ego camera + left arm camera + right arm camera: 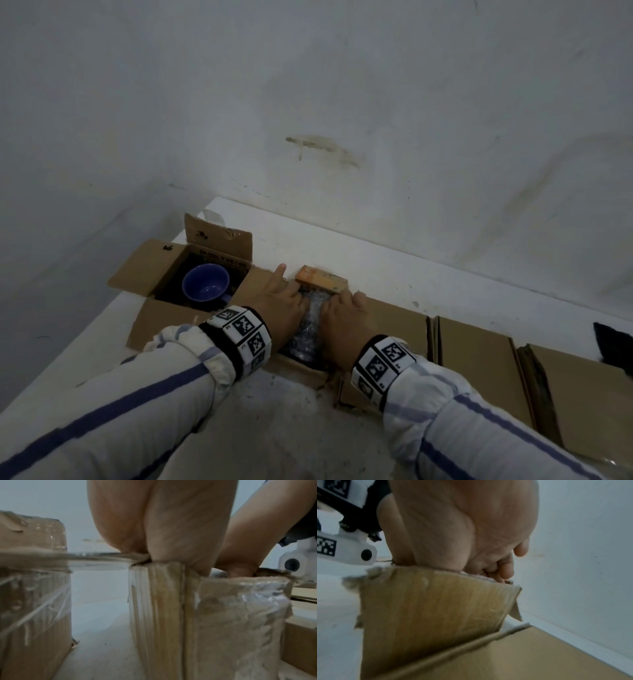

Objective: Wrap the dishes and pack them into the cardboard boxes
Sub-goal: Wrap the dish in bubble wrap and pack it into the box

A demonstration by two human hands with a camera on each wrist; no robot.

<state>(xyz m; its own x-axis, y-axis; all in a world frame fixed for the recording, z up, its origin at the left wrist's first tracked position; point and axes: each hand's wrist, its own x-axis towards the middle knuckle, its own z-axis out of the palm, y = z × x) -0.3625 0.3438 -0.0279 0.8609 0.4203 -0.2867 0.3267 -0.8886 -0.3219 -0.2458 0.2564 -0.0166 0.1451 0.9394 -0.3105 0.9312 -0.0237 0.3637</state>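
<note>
Between the two hands, a bubble-wrapped dish (308, 325) sits inside a small cardboard box (322, 281); left hand (286, 301) and right hand (342, 317) curl around it. Left of them, a blue cup (205, 281) lies in another box (144, 270).

My bubble-wrapped item (307, 329), dark under clear wrap, sits down inside a small open cardboard box (310, 370) between my hands; what dish it is I cannot tell through the wrap. That box's near edge is torn and ragged, and an orange-printed flap (317, 279) stands at its far end. To the left, a second open box (144, 274) holds an unwrapped blue cup (205, 283), mouth up, flaps spread outward. Flattened cardboard boxes (479, 346) lie to the right.
</note>
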